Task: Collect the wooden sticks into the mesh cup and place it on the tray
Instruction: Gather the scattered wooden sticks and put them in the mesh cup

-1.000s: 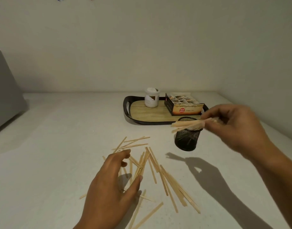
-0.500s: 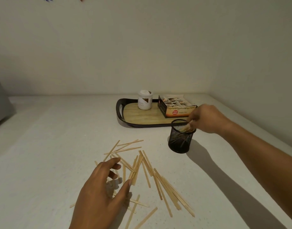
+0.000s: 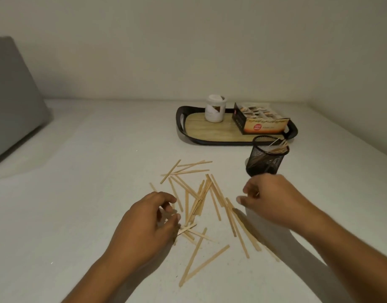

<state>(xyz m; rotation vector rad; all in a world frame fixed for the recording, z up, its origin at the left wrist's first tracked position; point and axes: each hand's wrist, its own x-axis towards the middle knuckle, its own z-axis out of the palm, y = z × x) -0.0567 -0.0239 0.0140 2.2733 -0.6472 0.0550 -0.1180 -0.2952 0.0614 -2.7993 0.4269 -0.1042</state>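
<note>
**Sticks scattered, cup partly filled**

Wooden sticks (image 3: pixel 201 200) lie loose and crisscrossed on the white surface (image 3: pixel 78 193) before me. My left hand (image 3: pixel 144 224) rests over their near-left edge, fingers curled; whether its grip holds a stick I cannot tell. My right hand (image 3: pixel 273 200) hovers above the pile's right side, its grip loosely curled around nothing visible. Just beyond it the mesh cup (image 3: pixel 268 156) stands upright on the surface, several sticks inside, close beside the tray (image 3: pixel 180 119), which carries a white jar (image 3: pixel 214 108) and a box (image 3: pixel 261 121).

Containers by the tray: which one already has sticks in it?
The black mesh cup, standing on the table just in front of the tray. Stick ends poke above its rim; the white jar and box sit on the tray.
</note>
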